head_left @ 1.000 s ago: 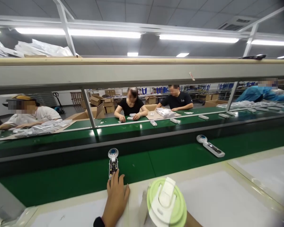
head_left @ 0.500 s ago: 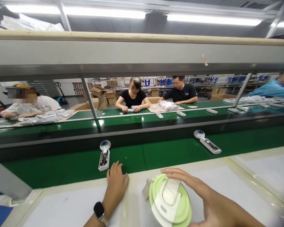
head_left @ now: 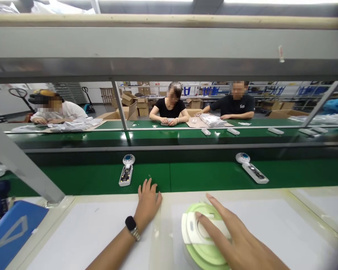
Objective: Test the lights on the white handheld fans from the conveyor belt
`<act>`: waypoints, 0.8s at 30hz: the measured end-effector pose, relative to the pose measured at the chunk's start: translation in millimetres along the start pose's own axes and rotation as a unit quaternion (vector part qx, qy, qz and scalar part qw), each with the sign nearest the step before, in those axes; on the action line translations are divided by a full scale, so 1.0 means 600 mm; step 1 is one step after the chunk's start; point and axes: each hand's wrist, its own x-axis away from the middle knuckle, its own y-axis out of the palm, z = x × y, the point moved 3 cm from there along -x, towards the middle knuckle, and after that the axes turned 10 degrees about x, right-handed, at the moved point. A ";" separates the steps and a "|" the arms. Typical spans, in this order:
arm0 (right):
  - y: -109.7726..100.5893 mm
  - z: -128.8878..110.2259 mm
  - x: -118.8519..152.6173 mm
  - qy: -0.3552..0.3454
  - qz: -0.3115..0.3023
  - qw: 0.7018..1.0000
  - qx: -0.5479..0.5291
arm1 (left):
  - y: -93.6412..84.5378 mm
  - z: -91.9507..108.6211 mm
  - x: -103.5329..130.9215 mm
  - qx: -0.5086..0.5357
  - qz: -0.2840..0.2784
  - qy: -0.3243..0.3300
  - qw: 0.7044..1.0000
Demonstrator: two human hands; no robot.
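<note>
A round container with a green and white lid stands on the white worktop near the bottom. My right hand is over its right side, fingers spread, one fingertip on the white part of the lid. My left hand, with a watch on the wrist, lies with fingers apart at the worktop's far edge, fingertips over the green belt. Nothing is in it. A white device with a round head and an exposed circuit board lies on the belt, left of my left hand. A similar device lies further right.
The green belt runs across beyond the worktop. A blue folder-like object and a slanted metal post are at left. A wide metal beam crosses above. People sit at the far line with white parts.
The view has shifted. The container's lid has turned relative to the view, and my right hand's fingers have moved from around its side to over its top. My left hand stays at the worktop edge.
</note>
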 end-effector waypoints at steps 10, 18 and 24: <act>-0.060 0.040 -0.083 -0.108 -0.166 0.964 -0.177 | -0.002 0.001 0.000 -0.001 0.008 0.013 1.000; -0.021 -0.044 -0.024 0.009 0.076 0.994 0.083 | -0.006 0.007 -0.001 -0.008 0.000 0.014 1.000; -0.059 -0.007 -0.047 -0.151 -0.038 0.985 -0.073 | -0.008 0.013 -0.003 0.003 -0.019 0.014 1.000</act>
